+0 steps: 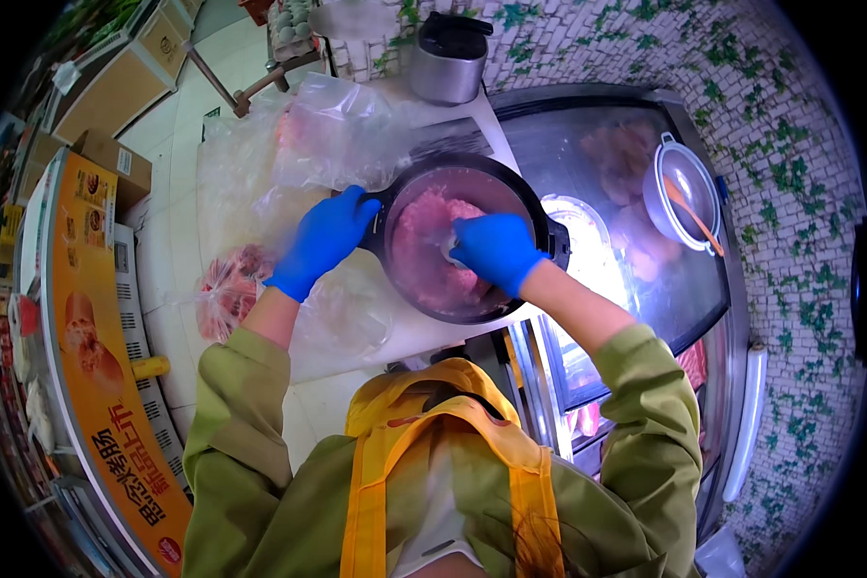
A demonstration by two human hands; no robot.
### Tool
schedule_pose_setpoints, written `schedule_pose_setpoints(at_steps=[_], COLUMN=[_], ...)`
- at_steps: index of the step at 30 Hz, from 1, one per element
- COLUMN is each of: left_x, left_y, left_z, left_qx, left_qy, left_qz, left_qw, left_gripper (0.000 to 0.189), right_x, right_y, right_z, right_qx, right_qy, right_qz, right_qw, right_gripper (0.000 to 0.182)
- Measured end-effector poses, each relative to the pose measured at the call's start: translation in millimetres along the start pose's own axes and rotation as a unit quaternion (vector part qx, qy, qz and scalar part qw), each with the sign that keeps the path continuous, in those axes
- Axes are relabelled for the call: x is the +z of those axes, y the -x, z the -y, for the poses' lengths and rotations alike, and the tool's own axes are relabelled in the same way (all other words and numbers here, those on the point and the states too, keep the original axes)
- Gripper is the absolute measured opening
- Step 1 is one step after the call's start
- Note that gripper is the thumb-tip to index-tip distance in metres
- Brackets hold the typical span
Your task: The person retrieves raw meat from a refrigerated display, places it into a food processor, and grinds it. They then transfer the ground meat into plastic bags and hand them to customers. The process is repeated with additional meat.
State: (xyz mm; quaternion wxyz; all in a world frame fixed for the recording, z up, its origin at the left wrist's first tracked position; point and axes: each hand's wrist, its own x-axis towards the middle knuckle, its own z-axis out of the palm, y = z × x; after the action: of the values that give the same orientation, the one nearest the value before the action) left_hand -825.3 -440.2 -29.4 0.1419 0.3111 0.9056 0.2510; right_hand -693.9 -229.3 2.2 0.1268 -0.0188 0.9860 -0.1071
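A round dark bowl (469,160) with a black side handle (371,235) stands on the white worktop before me. Pink minced meat (423,242) fills its lower part. My left hand (330,235), in a blue glove, is closed around the handle at the bowl's left. Inside the bowl, my blue-gloved right hand (500,249) grips a small pale object (451,252) at the middle of the mince. Most of that object is hidden by the fingers, so its kind is unclear. Left of my left forearm lies a clear plastic bag of red meat pieces (233,289).
Clear plastic bags (347,130) lie behind the bowl, near a steel appliance with a black lid (449,61). On the right, a glass display counter (549,134) bears a strainer (683,189) with an orange utensil (692,214). A tray of eggs (292,29) sits at the back left.
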Motion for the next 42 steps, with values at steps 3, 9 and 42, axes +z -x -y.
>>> schedule_pose_setpoints(at_steps=[3,9,42], left_x=[0.1,-2.8,18.1], left_y=[-2.8,7.0,6.9], left_z=[-8.6,-14.5,-16.1], left_qx=[-0.08,-0.122,-0.093], left_qy=[0.266,0.324,0.328], left_qz=[0.085,0.111,0.087], left_qw=[0.957,0.932,0.936], left_gripper=[0.04,0.04,0.044], right_x=[27.1,23.3,-4.7], right_y=[-20.8,-8.3,54.3], right_z=[-20.5,-22.8,-16.9], right_qx=[-0.072,-0.111,-0.054], right_qy=[-0.005,0.017,0.018], right_qz=[-0.037,-0.031,-0.104], right_qw=[0.997,0.993,0.993], right_gripper=[0.021,0.019,0.007])
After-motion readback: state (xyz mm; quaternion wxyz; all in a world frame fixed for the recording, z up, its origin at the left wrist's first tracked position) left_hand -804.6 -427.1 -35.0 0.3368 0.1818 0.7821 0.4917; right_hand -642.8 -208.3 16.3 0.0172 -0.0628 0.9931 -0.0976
